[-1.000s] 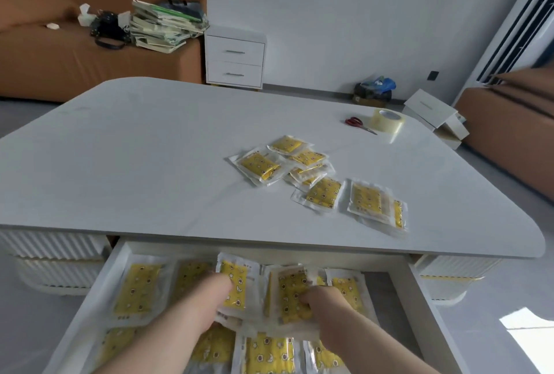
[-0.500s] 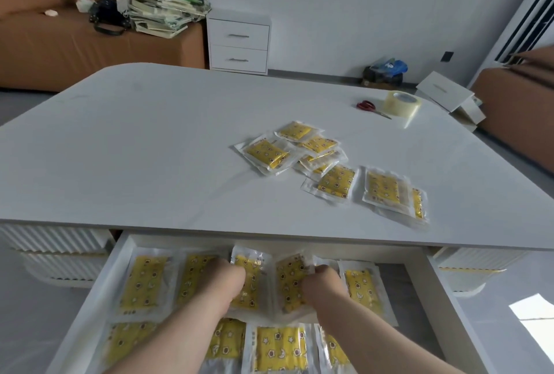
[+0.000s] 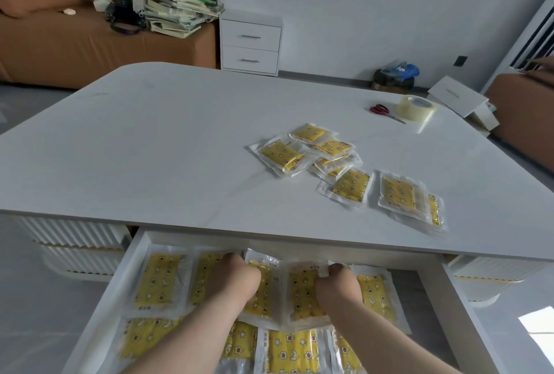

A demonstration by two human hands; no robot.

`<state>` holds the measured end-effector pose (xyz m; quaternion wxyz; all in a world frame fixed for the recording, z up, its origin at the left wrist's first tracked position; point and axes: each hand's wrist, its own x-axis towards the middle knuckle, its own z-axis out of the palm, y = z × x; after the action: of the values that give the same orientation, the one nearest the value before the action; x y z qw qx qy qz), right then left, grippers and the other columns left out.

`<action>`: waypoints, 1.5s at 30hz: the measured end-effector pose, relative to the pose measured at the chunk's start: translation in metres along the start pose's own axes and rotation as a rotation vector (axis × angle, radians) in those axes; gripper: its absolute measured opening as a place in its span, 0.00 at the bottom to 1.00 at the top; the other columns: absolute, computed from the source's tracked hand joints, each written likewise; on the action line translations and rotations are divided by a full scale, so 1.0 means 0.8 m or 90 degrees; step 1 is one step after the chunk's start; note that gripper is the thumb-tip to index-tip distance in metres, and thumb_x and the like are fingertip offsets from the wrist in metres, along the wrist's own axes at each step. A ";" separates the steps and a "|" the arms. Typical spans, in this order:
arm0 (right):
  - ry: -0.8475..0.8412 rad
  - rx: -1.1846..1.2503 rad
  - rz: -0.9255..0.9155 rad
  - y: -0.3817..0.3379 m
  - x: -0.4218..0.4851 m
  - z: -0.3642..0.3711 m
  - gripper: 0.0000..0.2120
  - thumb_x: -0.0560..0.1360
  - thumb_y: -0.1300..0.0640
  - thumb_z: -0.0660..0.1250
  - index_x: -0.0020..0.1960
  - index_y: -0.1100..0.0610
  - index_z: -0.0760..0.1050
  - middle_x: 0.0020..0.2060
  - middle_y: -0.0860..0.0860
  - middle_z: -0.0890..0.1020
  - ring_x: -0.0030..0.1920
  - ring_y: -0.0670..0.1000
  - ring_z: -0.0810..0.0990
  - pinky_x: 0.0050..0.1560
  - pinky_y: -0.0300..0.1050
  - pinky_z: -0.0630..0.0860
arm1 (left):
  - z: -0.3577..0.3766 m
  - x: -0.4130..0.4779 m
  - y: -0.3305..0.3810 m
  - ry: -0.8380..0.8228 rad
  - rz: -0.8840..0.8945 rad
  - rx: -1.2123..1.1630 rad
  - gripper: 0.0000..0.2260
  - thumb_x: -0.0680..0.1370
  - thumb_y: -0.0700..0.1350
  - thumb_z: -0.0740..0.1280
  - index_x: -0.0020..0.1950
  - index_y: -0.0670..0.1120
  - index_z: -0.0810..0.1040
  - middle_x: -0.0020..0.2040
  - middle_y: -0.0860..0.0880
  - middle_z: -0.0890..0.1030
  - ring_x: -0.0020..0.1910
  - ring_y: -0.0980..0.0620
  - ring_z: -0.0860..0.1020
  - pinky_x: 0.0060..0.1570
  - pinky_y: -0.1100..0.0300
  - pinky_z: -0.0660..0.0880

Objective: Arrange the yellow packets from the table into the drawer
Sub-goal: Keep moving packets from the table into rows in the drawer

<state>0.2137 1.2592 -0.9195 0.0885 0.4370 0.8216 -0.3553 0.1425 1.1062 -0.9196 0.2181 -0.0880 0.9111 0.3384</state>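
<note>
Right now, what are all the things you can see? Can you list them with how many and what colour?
table: one, white, in the middle
yellow packets on the table: about seven, yellow in clear wrap, loose cluster right of centre
drawer: one, white, pulled open under the table's near edge
yellow packets in the drawer: at least nine, partly hidden by the arms, laid in rows
scissors: one pair, red handles, far right of the table
tape roll: one, clear, beside the scissors
sofa: one, brown, far left
stack of books: one, on the sofa
nightstand: one, white, against the wall
left hand: on a drawer packet
right hand: gripping a drawer packet
</note>
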 end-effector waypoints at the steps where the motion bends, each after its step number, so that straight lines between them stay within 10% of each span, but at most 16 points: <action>1: 0.001 -0.002 0.002 0.001 0.001 0.001 0.15 0.74 0.66 0.55 0.53 0.59 0.77 0.37 0.51 0.78 0.34 0.48 0.76 0.26 0.37 0.68 | 0.000 0.001 -0.001 0.006 0.003 0.006 0.04 0.73 0.36 0.61 0.41 0.44 0.69 0.33 0.49 0.70 0.30 0.53 0.72 0.24 0.64 0.63; 9: 0.005 0.000 -0.021 0.000 0.004 0.002 0.12 0.74 0.66 0.56 0.49 0.59 0.77 0.36 0.52 0.78 0.33 0.49 0.75 0.29 0.38 0.72 | -0.006 0.003 -0.004 0.025 0.017 0.058 0.07 0.75 0.38 0.63 0.51 0.42 0.76 0.42 0.48 0.78 0.37 0.51 0.77 0.27 0.62 0.70; 15: 0.033 -0.109 -0.096 0.003 -0.005 -0.008 0.19 0.77 0.59 0.62 0.67 0.59 0.67 0.44 0.50 0.73 0.42 0.49 0.76 0.37 0.39 0.75 | -0.021 -0.016 0.001 0.061 0.172 0.259 0.08 0.75 0.41 0.63 0.54 0.47 0.72 0.41 0.51 0.78 0.37 0.53 0.77 0.30 0.62 0.72; 22: -0.070 -0.370 -0.387 0.023 -0.013 -0.031 0.27 0.77 0.48 0.64 0.74 0.44 0.63 0.74 0.47 0.64 0.73 0.53 0.63 0.73 0.49 0.63 | -0.048 -0.013 -0.014 -0.159 0.454 0.426 0.34 0.71 0.54 0.72 0.75 0.55 0.63 0.74 0.56 0.63 0.72 0.53 0.62 0.71 0.56 0.62; 31: -0.184 -0.425 -0.408 0.022 -0.018 -0.027 0.45 0.67 0.40 0.74 0.78 0.49 0.56 0.77 0.45 0.51 0.76 0.54 0.53 0.75 0.50 0.58 | -0.033 -0.011 -0.025 -0.230 0.436 0.549 0.46 0.68 0.52 0.76 0.78 0.55 0.51 0.79 0.54 0.44 0.78 0.48 0.43 0.75 0.48 0.42; 45: -0.109 -0.483 -0.413 0.021 -0.016 -0.012 0.39 0.72 0.40 0.67 0.77 0.51 0.55 0.75 0.50 0.58 0.74 0.55 0.58 0.74 0.50 0.58 | -0.024 -0.017 -0.026 -0.189 0.406 0.519 0.41 0.72 0.40 0.68 0.78 0.54 0.48 0.80 0.50 0.43 0.78 0.45 0.42 0.74 0.45 0.40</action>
<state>0.2366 1.2633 -0.9149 0.1929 0.0659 0.9761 -0.0755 0.1545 1.0780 -0.9127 0.2473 0.3337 0.9095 0.0158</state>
